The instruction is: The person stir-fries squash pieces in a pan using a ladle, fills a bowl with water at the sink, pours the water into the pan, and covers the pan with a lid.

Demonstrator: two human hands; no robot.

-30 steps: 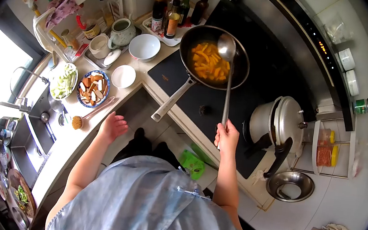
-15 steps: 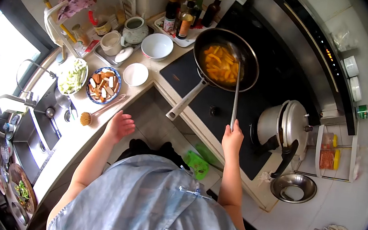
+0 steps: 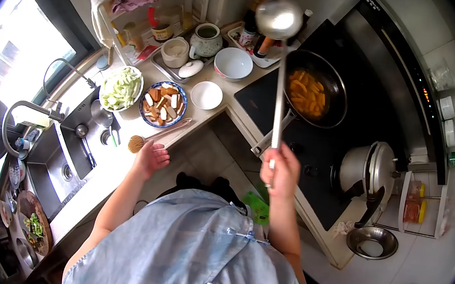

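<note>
My right hand (image 3: 280, 173) is closed round the handle of a metal ladle (image 3: 278, 17), whose bowl is raised in front of the bottles. Orange strips (image 3: 307, 93) lie in liquid inside the black pan (image 3: 337, 107) on the cooktop; the pan's handle points toward me and passes behind the ladle's handle. With its fingers apart and nothing in it, my left hand (image 3: 152, 157) hovers at the counter edge beside a round brush (image 3: 136, 143). Behind it are a blue-rimmed plate of brown and white pieces (image 3: 163, 104) and a bowl of pale green slices (image 3: 121, 88).
A white bowl (image 3: 233, 64), a small white bowl (image 3: 206, 95) and a teapot (image 3: 206, 41) stand on the counter. To the right are a pressure cooker (image 3: 367, 172) and a steel basin (image 3: 372, 242). The sink (image 3: 46, 177) is at left.
The ladle has come up out of the pan and now hangs higher, over the bottles. The whole view has shifted, with the counter items farther right. My left hand is still empty.
</note>
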